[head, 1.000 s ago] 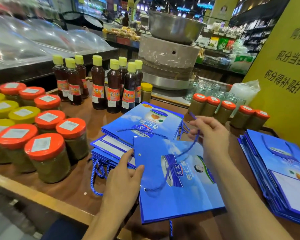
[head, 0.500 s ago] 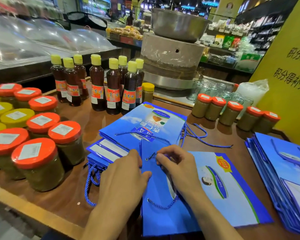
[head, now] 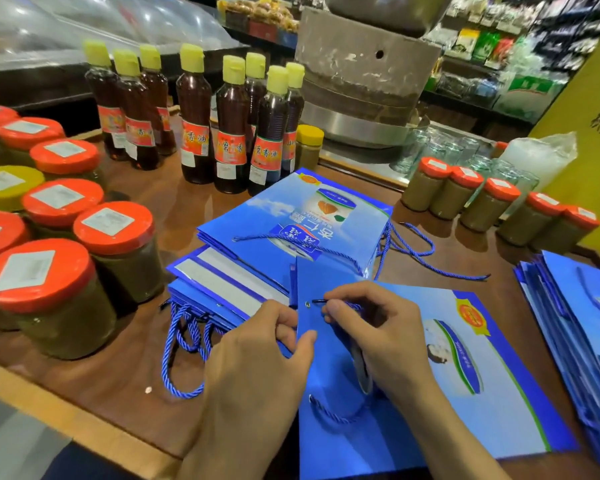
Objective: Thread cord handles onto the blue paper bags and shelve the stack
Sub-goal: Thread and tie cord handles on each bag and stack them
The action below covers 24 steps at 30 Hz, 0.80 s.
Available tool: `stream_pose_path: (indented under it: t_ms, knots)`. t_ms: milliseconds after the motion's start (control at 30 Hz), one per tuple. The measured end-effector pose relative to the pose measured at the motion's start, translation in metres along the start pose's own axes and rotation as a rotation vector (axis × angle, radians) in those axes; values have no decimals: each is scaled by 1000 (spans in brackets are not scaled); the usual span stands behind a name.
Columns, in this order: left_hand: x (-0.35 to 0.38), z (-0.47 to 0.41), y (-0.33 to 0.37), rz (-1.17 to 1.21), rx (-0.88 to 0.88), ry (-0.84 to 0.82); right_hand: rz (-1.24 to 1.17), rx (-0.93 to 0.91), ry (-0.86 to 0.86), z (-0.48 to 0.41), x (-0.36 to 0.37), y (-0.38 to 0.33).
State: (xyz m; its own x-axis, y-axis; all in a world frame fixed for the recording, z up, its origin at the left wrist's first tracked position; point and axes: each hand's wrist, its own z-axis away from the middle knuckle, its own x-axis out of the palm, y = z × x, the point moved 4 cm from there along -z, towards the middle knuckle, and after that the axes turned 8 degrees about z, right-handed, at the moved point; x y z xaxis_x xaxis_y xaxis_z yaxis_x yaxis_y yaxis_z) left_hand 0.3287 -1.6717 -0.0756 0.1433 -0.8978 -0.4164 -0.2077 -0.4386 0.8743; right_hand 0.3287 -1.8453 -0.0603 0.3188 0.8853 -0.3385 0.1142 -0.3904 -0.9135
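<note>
Red-lidded jars (head: 35, 292) are being seen at the left of the table (head: 125, 375), a stack (head: 291, 220) of corded bags lying beside them. The front bag (head: 430, 393) is being pinched at its top edge by the left hand (head: 257, 362), thumb against fingers. The cord (head: 321, 301) is being gripped in the right hand's (head: 381, 337) curled fingertips, its tip just beside the eyelet (head: 307, 304). Another pile (head: 575, 323) is lying far right.
</note>
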Motion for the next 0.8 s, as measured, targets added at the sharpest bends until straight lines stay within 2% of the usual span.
stream_pose_path:
  t_ms: [267,400,567,700,800]
  knots:
    - [2,1,4,-44,47,-7,28,8,-14,1,1,-1]
    - [0,2,11,-106,204,24,67,-68,-35,2,2,-3]
    - [0,8,17,-141,436,60,-95,-60,-61,1,1,-1]
    - [1,11,20,-114,547,-7,-178,30,-3,-1,-1,-3]
    - [2,9,20,-89,515,-101,-163,28,-22,-2,-2,-2]
